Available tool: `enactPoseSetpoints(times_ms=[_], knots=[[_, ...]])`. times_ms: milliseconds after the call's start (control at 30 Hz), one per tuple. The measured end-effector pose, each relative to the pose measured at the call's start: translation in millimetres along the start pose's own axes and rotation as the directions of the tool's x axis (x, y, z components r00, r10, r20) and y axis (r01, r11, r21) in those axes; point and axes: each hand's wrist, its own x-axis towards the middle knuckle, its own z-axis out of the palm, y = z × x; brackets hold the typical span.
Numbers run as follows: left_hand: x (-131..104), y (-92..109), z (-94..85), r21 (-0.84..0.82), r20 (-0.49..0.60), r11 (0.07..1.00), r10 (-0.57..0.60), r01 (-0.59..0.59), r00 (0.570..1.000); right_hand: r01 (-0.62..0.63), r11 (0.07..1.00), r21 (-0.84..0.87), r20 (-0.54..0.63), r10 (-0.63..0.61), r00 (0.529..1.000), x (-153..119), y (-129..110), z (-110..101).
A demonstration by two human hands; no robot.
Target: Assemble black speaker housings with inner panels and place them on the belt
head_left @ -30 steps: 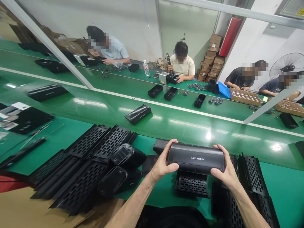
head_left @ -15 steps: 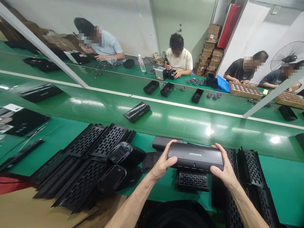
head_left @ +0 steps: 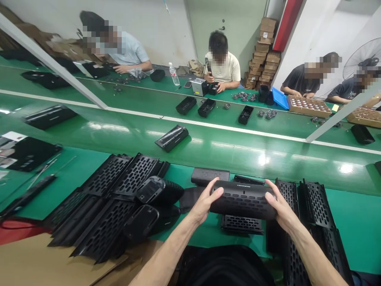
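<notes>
A black speaker-shaped housing [head_left: 242, 200] with MERKURY lettering and rows of slots is held level above the green bench. My left hand [head_left: 206, 202] grips its left end, thumb on the near face. Around the right end are the fingers of my right hand [head_left: 278, 204], thumb also on the near face. Beneath the housing lies a slotted black panel [head_left: 242, 225]. Behind it is another dark housing [head_left: 210, 175]. Two black housings [head_left: 159, 190] with open or glossy ends stand left of my left hand.
Slotted panels [head_left: 104, 174] are stacked at left, and more panels [head_left: 318, 206] at right. A black unit [head_left: 172, 138] sits on the green conveyor [head_left: 133, 133]. Several people work across the line. Cardboard [head_left: 53, 262] lies at lower left, a black tool [head_left: 29, 196] above it.
Both hands have tilted the housing, so its slotted side now shows and the lettering has turned toward the far edge. The view has shifted slightly.
</notes>
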Motion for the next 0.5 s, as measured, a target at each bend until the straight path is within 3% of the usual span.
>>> enactPoseSetpoints(times_ms=[67, 133, 300, 433, 500], knots=[[-2.5, 7.5, -4.6, 0.012, 0.067, 0.999, -0.049, 0.048, 0.997, -0.106, 0.988, 0.109, 0.038, 0.102, 0.994, -0.5, -3.2, -2.5], [-3.8, 10.9, -6.2, 0.053, 0.104, 0.998, -0.031, 0.026, 0.994, -0.128, 0.978, 0.163, 0.011, 0.128, 0.992, -1.2, -1.1, -2.2], [2.1, -3.1, 5.2, 0.141, 0.021, 0.986, 0.085, -0.087, 0.996, -0.145, 0.961, 0.235, -0.076, 0.167, 0.983, -2.7, 16.5, 2.4], [7.0, -9.6, 13.1, 0.143, 0.013, 0.99, 0.019, -0.021, 1.0, -0.213, 0.954, 0.212, -0.067, 0.231, 0.971, -6.1, 24.1, -8.8], [6.4, -5.3, 15.3, 0.131, 0.087, 0.991, -0.011, -0.001, 0.996, -0.205, 0.962, 0.182, -0.038, 0.215, 0.976, -10.2, 26.6, -18.7]])
